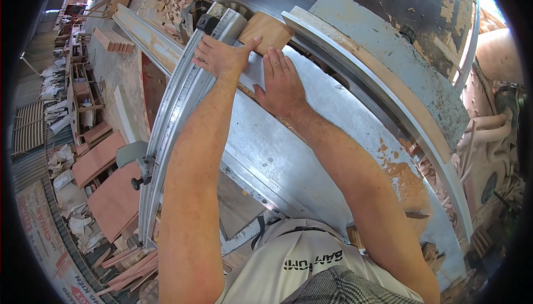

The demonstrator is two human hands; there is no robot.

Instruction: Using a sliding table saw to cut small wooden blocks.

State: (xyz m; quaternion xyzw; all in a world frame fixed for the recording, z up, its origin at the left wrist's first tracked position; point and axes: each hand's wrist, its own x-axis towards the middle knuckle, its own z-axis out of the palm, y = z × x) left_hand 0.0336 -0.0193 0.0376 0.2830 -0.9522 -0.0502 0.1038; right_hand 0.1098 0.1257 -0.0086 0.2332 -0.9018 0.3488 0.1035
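Observation:
A short, light-brown wooden board (267,31) lies flat at the far end of the metal saw table (266,143), beside a long aluminium fence (191,87). My left hand (222,57) is hooked over this fence near a black stop block (207,23), its thumb stretched onto the board's near left corner. Against the board's near edge rest the fingertips of my right hand (282,82). That hand is flat, with its fingers straight and its thumb apart. The saw blade cannot be made out.
Right of the table runs a long curved-looking metal rail fence (388,98) with a wood facing. A clamp-like stop (139,162) juts from the left fence. Reddish panels (114,193) and wood scraps lie on the left. A bulky hose (491,126) stands at far right.

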